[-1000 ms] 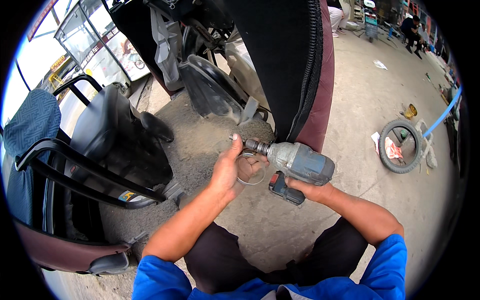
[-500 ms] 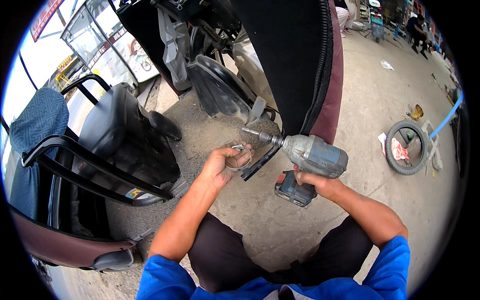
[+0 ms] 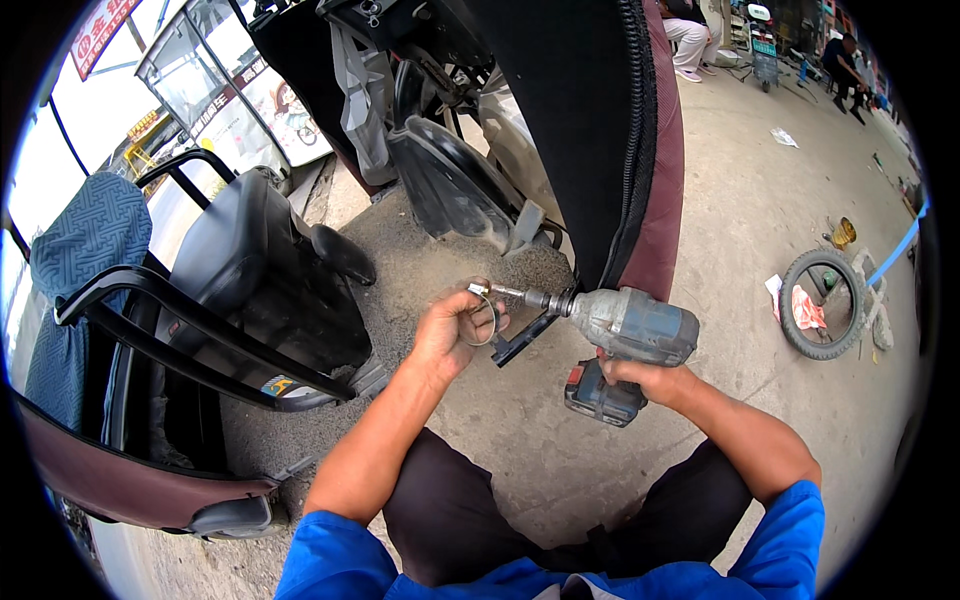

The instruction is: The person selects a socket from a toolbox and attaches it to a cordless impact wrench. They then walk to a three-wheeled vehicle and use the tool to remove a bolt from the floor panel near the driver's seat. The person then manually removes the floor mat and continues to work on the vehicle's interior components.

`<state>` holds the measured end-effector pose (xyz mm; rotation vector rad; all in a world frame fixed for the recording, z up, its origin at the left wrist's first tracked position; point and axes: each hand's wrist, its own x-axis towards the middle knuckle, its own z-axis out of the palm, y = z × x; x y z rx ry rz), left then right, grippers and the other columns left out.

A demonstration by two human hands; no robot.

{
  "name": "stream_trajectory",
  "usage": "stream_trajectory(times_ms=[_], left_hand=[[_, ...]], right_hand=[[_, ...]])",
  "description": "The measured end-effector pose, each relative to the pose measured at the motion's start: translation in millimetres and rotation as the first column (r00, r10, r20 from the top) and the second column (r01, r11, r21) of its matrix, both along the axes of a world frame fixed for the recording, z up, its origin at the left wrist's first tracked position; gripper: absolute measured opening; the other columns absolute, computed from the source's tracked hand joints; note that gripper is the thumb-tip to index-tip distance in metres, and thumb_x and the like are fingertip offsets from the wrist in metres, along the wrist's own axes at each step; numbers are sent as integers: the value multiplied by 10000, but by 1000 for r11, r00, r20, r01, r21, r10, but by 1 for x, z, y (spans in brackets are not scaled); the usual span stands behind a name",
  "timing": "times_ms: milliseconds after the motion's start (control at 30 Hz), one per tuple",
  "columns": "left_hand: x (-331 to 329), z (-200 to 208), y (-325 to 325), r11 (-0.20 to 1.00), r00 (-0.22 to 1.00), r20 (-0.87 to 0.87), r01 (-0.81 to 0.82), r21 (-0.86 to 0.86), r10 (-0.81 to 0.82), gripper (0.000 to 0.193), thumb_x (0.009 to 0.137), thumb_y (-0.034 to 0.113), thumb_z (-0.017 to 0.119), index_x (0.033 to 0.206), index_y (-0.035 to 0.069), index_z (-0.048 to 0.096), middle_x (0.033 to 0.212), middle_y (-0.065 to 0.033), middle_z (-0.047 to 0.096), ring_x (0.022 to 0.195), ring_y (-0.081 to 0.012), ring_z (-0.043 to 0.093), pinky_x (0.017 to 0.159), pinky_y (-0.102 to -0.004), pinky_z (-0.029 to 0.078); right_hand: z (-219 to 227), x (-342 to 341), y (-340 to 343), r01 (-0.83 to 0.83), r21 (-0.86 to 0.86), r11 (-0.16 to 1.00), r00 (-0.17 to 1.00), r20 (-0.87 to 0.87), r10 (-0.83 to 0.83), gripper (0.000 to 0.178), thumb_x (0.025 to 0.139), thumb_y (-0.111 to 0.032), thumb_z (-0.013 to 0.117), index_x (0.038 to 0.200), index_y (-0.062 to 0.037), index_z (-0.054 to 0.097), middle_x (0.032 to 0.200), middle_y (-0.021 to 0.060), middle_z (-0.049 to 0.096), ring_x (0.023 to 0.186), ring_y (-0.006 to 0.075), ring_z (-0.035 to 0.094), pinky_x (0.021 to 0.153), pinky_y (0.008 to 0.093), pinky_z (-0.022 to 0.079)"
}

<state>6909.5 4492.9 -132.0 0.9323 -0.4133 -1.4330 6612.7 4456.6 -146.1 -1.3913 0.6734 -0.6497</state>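
Note:
Between the fingers of my left hand [image 3: 447, 328] is a thin metal hose clamp [image 3: 493, 322], its ring open toward the right and its screw housing at the top. My right hand [image 3: 645, 378] grips the handle of a cordless impact driver [image 3: 640, 325], grey and dark blue, with a battery [image 3: 604, 393] at its base. The driver points left. Its socket bit [image 3: 512, 292] reaches the clamp's screw housing; whether it is seated there I cannot tell. Just below the bit, a black bar [image 3: 525, 338] sticks out from the vehicle.
To the left is a vehicle with a black seat [image 3: 225, 230], a curved armrest [image 3: 200, 320] and a sandy floor mat [image 3: 400, 250]. Its dark red door panel [image 3: 660, 200] rises ahead. A loose tire [image 3: 822, 303] lies on the concrete at right. Other people sit farther back.
The clamp has turned upright in my left hand, its screw housing now at the driver's bit. My right hand and the driver have shifted slightly right and down in the view.

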Motion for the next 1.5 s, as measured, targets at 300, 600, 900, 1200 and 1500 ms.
stream_trajectory(times_ms=[300, 600, 900, 1200, 1500], left_hand=[[1, -3, -1, 999, 1000, -3, 16, -40, -16, 234, 854, 0, 515, 1081, -45, 548, 1004, -153, 626, 833, -244, 663, 734, -396, 600], [-11, 8, 1, 997, 990, 134, -45, -59, 53, 200, 870, 18, 516, 1042, -41, 598, 850, -121, 649, 620, -161, 611, 544, -308, 531], [-13, -2, -2, 956, 826, 491, -184, -229, 277, 165, 892, 29, 537, 898, -41, 686, 612, -28, 586, 401, -86, 470, 373, -250, 356], [-19, -2, -1, 923, 671, 639, -211, -321, 376, 186, 902, 40, 511, 905, -37, 680, 602, -15, 566, 435, -72, 505, 399, -239, 408], [-26, -3, 2, 885, 630, 632, -223, -410, 452, 201, 944, 52, 479, 907, -22, 662, 606, -34, 579, 447, -80, 506, 409, -234, 400]], right_hand=[[-1, 1, 0, -9, -25, 1000, 999, -34, 8, 266, 735, -93, 688, 985, -37, 616, 812, 22, 614, 729, 120, 566, 680, 289, 478], [3, 0, 1, 9, -55, 998, 997, -76, -14, 268, 729, -101, 683, 983, -34, 625, 819, 28, 628, 750, 123, 579, 695, 293, 481], [-2, 2, 0, -7, -102, 995, 999, -54, 1, 229, 743, -85, 663, 963, -36, 618, 792, 17, 615, 722, 117, 561, 685, 286, 470], [-2, 5, 3, -34, -7, 999, 997, 63, 34, 191, 785, -95, 640, 953, -13, 603, 780, 39, 613, 696, 132, 572, 675, 292, 464], [4, 12, 7, -65, 196, 979, 984, 174, 31, 355, 751, -93, 631, 1077, 34, 572, 769, 60, 596, 665, 158, 571, 673, 311, 470]])
